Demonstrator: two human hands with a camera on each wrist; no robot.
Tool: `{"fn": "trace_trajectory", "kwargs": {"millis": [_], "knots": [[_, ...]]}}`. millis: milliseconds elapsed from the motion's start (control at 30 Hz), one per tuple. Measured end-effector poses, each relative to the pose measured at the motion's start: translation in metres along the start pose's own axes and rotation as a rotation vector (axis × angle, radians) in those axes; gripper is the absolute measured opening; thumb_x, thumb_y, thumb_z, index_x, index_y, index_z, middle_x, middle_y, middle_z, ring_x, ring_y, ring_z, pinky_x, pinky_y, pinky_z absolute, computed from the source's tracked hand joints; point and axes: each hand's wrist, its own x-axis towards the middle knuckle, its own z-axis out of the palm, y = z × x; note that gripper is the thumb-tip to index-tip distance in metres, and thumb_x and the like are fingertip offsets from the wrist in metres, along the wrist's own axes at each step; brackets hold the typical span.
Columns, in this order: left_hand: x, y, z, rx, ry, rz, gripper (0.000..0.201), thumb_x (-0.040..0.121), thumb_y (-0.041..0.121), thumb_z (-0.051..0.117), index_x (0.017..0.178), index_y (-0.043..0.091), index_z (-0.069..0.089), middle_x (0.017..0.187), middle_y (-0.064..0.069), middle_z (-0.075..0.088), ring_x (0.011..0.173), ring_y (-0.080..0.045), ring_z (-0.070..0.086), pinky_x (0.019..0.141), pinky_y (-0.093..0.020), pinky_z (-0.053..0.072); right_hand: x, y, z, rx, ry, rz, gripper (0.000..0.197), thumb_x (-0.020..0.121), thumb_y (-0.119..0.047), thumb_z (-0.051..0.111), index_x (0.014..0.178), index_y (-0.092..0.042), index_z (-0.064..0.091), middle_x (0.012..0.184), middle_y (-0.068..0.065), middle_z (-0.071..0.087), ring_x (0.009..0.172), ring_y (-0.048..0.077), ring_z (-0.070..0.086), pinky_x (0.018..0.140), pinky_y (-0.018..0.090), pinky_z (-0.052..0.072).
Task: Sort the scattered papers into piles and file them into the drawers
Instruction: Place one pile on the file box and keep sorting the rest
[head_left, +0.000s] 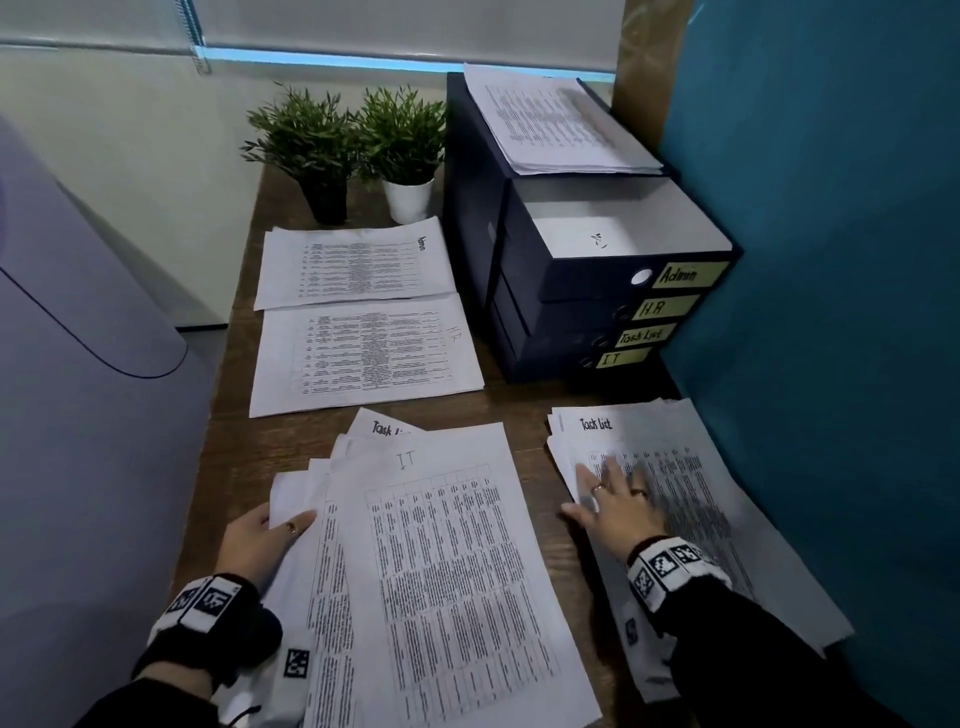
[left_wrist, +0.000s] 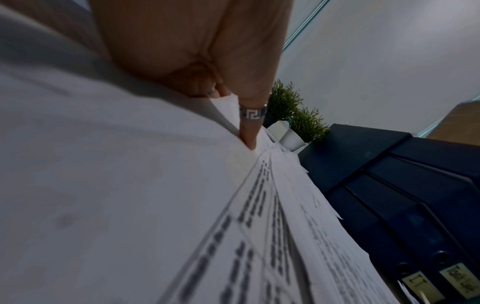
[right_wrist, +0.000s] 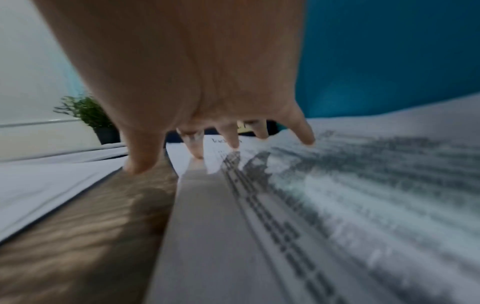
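The left hand (head_left: 262, 540) pinched the unsorted stack (head_left: 441, 571) near-centre on the bench (head_left: 244, 452); the right hand (head_left: 610, 493) lay spread on the Task List pile (head_left: 675, 499), near right — its loose, fanned sheets could slide off.

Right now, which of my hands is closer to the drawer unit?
Right. Your right hand rests on the Task List pile just in front of the drawer unit; your left hand grips the unsorted stack farther left.
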Motion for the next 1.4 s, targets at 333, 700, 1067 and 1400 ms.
{"fn": "trace_trajectory", "kwargs": {"millis": [333,700,1067,1400], "knots": [[-0.006,-0.003,0.000,-0.088,0.019,0.081,0.024,0.083,0.010,0.067,0.105,0.004,0.065,0.093,-0.014,0.068,0.084,-0.025,0.061,0.086,-0.041,0.048,-0.009,-0.039,-0.004,0.093,0.042,-0.105,0.070,0.089,-0.054,0.043,0.146,-0.022,0.018,0.155,0.003,0.014,0.143,0.027,0.016,0.112,0.052,0.025],[-0.024,-0.001,-0.018,-0.437,-0.299,-0.056,0.020,0.093,0.009,0.048,0.103,0.000,0.063,0.084,-0.015,0.074,0.072,-0.024,0.071,0.060,-0.032,0.058,0.000,-0.093,0.009,0.752,-0.001,-0.014,0.115,0.061,-0.029,0.085,0.148,-0.016,0.010,0.151,0.013,0.025,0.138,0.029,0.027,0.113,0.047,0.028],[-0.038,0.015,-0.024,-0.447,-0.558,-0.077,0.006,0.068,0.011,0.071,0.069,0.005,0.073,0.080,-0.020,0.070,0.063,-0.026,0.070,0.058,-0.032,0.058,0.000,-0.079,0.001,1.358,-0.233,-0.019,0.021,0.090,-0.002,0.045,0.084,-0.017,0.059,0.084,0.003,0.058,0.073,0.013,0.052,0.064,0.023,0.040],[-0.040,0.019,-0.009,-0.298,-0.155,0.168,0.016,0.091,0.011,0.053,0.094,-0.001,0.063,0.067,-0.002,0.073,0.057,-0.009,0.067,0.049,-0.019,0.052,0.002,-0.062,0.016,1.010,-0.029,-0.208,0.035,0.074,0.012,0.066,0.064,-0.019,0.053,0.069,-0.002,0.059,0.074,0.017,0.056,0.071,0.028,0.047]]}}
